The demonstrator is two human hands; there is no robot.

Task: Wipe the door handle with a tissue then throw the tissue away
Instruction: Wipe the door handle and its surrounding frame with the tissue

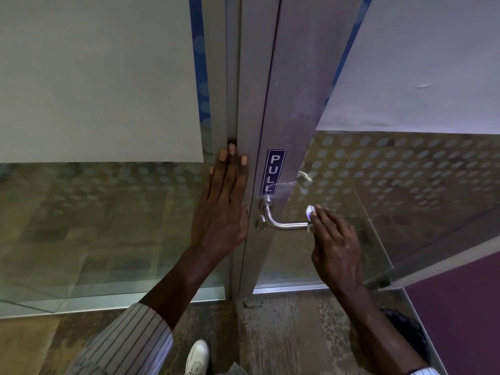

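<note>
On the far left stands a fixed glass panel (108,212) with a frosted white upper part and a band of pale dots, set in a grey metal frame. Against the frame's right edge the left hand (224,207) lies flat, fingers spread and straight, palm pressed to the metal; it grips nothing and seems to steady the door. A striped white sleeve (130,339) covers that forearm, and one white shoe (197,355) shows at the bottom edge of the view.

Next comes the brushed aluminium door stile (270,117), bearing one dark blue sticker (272,171) that reads PULL. Just below the sticker is the single silver L-shaped lever door handle (284,224), with a small keyhole cylinder (261,226) at its base.

At the handle's free right end the right hand (335,239) is curled closed on a small crumpled white tissue (309,211), pinched at the fingertips and touching the lever's tip. Only a small wad of it shows; the rest is hidden by the fingers.

The wiping step looks to be under way. To do it well, I would wrap the tissue around the bar, not dab at one side, and draw it along the full length to the bend and the rose, turning the wrist so that the underside is covered too, with the left hand bracing the frame. No bin is in view. To the right, the door's dotted glass (405,171) fills the rest.
</note>
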